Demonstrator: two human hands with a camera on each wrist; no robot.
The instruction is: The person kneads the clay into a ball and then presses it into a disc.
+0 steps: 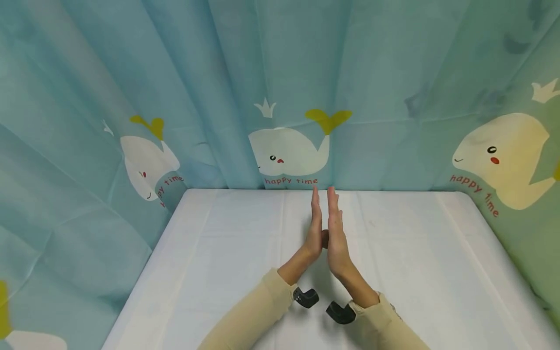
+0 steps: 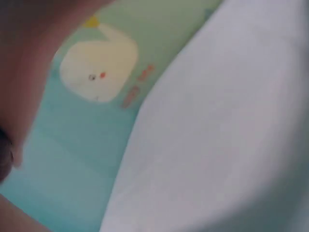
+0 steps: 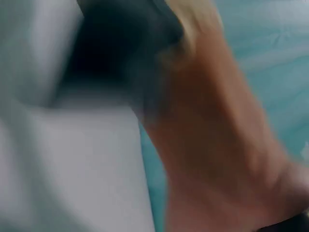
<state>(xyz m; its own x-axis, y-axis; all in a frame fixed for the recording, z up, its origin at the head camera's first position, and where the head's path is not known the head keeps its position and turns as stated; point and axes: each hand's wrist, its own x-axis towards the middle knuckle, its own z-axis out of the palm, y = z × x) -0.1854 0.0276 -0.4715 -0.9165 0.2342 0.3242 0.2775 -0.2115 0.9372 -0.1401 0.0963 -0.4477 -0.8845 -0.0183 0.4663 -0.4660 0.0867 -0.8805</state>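
Note:
Over the table, my left hand (image 1: 314, 233) and right hand (image 1: 338, 243) face each other palm to palm, fingers straight and pointing away from me. Between the palms' lower parts sits a small, rounded, dark brown object (image 1: 325, 238), pressed from both sides. Its kind is hard to tell, as most of it is hidden by the hands. The fingertips stand slightly apart from each other. In the left wrist view the brown object (image 2: 4, 157) shows at the left edge, against a palm. A bare wrist (image 3: 212, 140) fills much of the right wrist view.
A white-covered table (image 1: 227, 272) lies under the hands. Blue-green curtains (image 1: 288, 58) with printed whales surround its back and sides. Black wrist cameras (image 1: 306, 297) sit at both beige sleeve cuffs, close to each other.

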